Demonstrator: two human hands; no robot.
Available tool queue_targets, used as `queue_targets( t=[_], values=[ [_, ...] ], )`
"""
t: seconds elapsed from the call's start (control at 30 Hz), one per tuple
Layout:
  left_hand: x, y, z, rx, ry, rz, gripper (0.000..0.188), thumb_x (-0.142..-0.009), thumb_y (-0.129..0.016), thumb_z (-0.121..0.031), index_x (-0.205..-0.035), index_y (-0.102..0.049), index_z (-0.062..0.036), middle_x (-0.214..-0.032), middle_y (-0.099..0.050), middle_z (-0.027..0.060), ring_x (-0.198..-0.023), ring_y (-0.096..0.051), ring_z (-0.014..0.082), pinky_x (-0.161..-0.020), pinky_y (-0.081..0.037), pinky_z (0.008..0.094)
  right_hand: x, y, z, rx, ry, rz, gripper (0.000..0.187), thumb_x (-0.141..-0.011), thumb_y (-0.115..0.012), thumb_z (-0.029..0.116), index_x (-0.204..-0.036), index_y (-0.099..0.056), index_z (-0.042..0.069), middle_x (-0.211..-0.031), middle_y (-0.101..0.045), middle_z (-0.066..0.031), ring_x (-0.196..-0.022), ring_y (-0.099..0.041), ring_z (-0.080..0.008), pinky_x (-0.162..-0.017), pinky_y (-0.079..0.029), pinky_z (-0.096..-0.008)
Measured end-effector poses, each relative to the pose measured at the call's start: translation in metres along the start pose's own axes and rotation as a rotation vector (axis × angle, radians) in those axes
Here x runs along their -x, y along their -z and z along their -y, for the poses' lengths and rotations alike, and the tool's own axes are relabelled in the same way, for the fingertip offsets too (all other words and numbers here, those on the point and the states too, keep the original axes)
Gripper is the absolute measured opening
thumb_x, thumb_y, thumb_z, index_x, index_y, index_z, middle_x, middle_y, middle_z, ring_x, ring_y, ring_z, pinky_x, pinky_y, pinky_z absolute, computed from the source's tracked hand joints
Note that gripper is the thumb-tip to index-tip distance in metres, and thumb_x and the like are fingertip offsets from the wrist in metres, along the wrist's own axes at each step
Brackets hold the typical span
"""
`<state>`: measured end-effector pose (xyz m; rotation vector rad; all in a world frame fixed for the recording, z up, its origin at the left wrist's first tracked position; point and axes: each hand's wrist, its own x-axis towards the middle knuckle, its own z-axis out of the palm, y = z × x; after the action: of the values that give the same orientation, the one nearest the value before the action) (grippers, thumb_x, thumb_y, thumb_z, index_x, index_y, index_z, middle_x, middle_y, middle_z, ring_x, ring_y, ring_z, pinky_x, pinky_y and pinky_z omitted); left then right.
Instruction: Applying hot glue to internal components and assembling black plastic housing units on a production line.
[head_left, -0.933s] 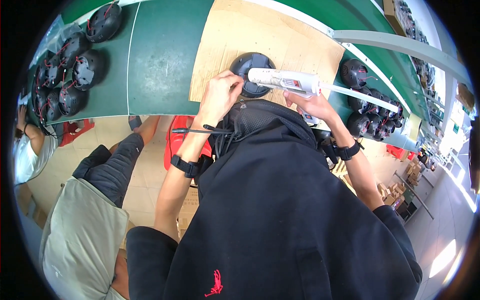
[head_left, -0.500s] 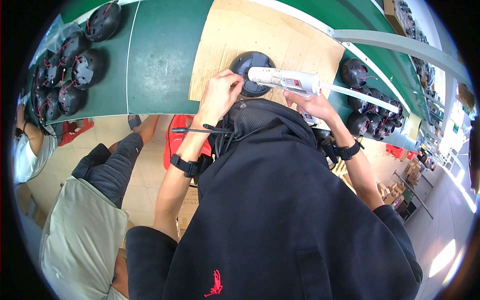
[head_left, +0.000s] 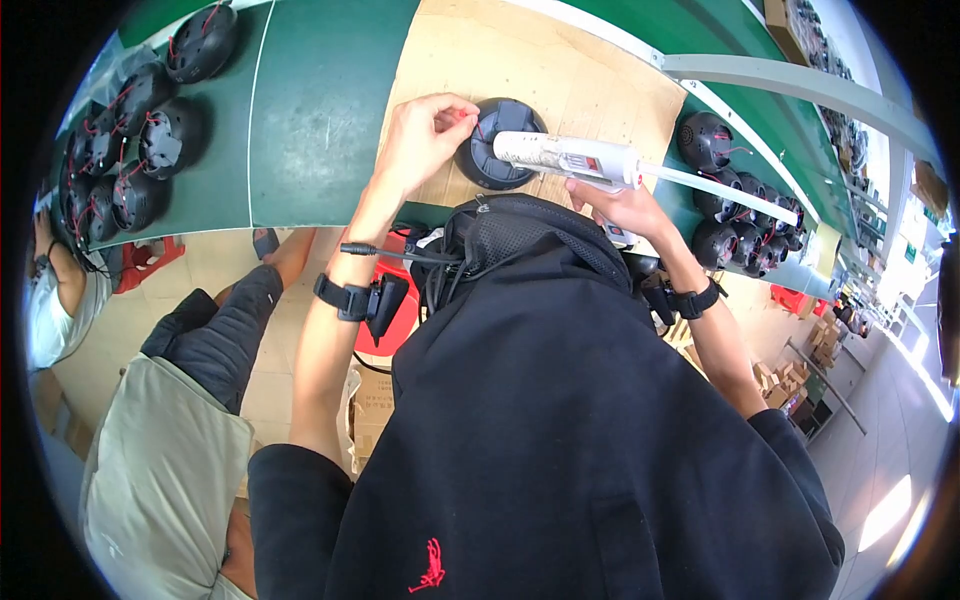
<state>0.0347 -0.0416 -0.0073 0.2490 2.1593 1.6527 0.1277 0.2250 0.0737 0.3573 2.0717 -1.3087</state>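
Note:
A round black housing (head_left: 505, 114) lies on a cardboard sheet (head_left: 440, 60) right in front of me. My left hand (head_left: 422, 142) is at the housing's left edge, thumb and fingertips pinched on a thin red wire (head_left: 478, 129) that comes from it. My right hand (head_left: 627, 208) grips a caulking gun with a white cartridge (head_left: 570, 158), held across the housing's right side with its front end over the housing. The gun's tip and the trigger are hidden from view.
More black housings with red wires stand in groups on the green table, at the left (head_left: 165, 140) and at the right (head_left: 708, 142). A grey metal bar (head_left: 780, 75) crosses the upper right. One co-worker (head_left: 170, 460) sits at my left, another (head_left: 65, 300) farther off.
My left hand has moved left and slightly away from me, drawing the red wire outward. The housing has shifted slightly left. The right hand and caulking gun have hardly moved.

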Motion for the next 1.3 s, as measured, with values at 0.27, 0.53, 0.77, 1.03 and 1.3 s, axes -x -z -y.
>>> queue_targets(
  t=[0.27, 0.53, 0.77, 1.03, 1.3],
  values=[
    [-0.023, -0.01, 0.005, 0.026, 0.04, 0.074, 0.018, -0.089, -0.073, -0.01, -0.105, -0.075, -0.0021, -0.093, -0.076, 0.0086, -0.086, -0.072, 0.0132, -0.08, -0.056, 0.026, 0.002, -0.002, 0.007, 0.026, -0.008, 0.004, 0.032, -0.094, -0.07, 0.026, -0.114, -0.067, 0.001, -0.07, -0.064, -0.0013, -0.052, -0.052, -0.0054, -0.044, -0.042, -0.0221],
    [-0.03, -0.017, 0.012, 0.082, 0.053, 0.067, 0.017, -0.089, -0.073, -0.008, -0.103, -0.075, -0.0004, -0.093, -0.076, 0.0092, -0.086, -0.071, 0.0126, -0.079, -0.056, 0.0257, 0.003, -0.006, 0.006, 0.045, -0.051, -0.046, 0.035, -0.094, -0.071, 0.028, -0.116, -0.067, 0.002, -0.071, -0.064, -0.0013, -0.053, -0.053, -0.0053, -0.045, -0.043, -0.022],
    [-0.027, -0.017, 0.009, 0.086, 0.063, 0.058, 0.016, -0.089, -0.073, -0.008, -0.103, -0.075, -0.0005, -0.092, -0.076, 0.0089, -0.085, -0.071, 0.0125, -0.079, -0.056, 0.0259, 0.003, -0.006, 0.011, 0.071, -0.053, -0.032, 0.027, -0.095, -0.069, 0.025, -0.112, -0.067, 0.004, -0.073, -0.064, 0.0004, -0.054, -0.053, -0.0057, -0.046, -0.043, -0.0228],
    [-0.027, -0.016, 0.01, 0.082, 0.054, 0.055, 0.017, -0.089, -0.073, -0.009, -0.104, -0.075, -0.0014, -0.092, -0.076, 0.0084, -0.085, -0.07, 0.0118, -0.079, -0.055, 0.0257, 0.006, -0.005, 0.011, 0.103, -0.054, -0.03, 0.031, -0.094, -0.069, 0.027, -0.112, -0.068, 0.002, -0.069, -0.063, 0.0001, -0.054, -0.054, -0.0052, -0.046, -0.043, -0.0219],
    [-0.006, -0.008, 0.014, 0.098, 0.053, 0.077, 0.015, -0.089, -0.071, -0.006, -0.103, -0.075, -0.0012, -0.093, -0.075, 0.0065, -0.086, -0.07, 0.0108, -0.08, -0.055, 0.0254, 0.007, 0.0, 0.012, 0.036, -0.029, -0.051, 0.032, -0.094, -0.069, 0.025, -0.116, -0.067, 0.002, -0.078, -0.069, -0.0026, -0.059, -0.058, -0.0064, -0.047, -0.047, -0.0222]
  ],
)
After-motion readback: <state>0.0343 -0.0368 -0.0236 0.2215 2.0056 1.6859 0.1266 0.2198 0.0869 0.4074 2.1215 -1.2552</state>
